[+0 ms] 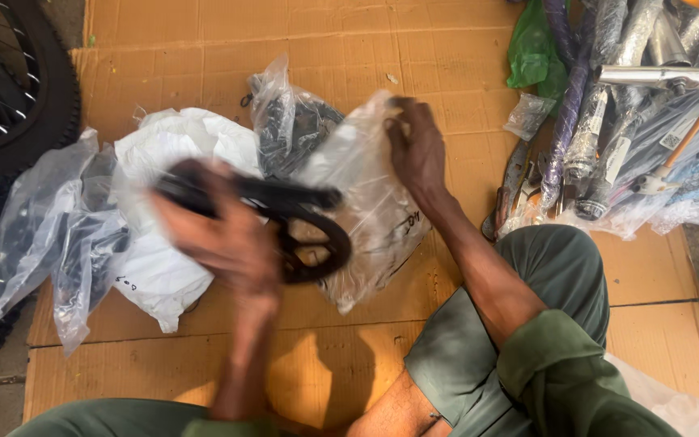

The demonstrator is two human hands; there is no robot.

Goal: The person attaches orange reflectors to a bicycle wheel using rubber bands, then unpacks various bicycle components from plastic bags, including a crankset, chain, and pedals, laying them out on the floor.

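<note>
A black crank (285,218) with its chainring sits in front of a clear bag (366,202), over the cardboard (204,48). The left hand (220,235), blurred, is wrapped around the crank. The right hand (416,150) pinches the bag's top edge. Wrapped bike parts (608,121) lie to the right.

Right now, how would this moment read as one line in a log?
left hand: holds black crank arm with chainring | right hand: grips clear plastic bag | surface: cardboard
</note>
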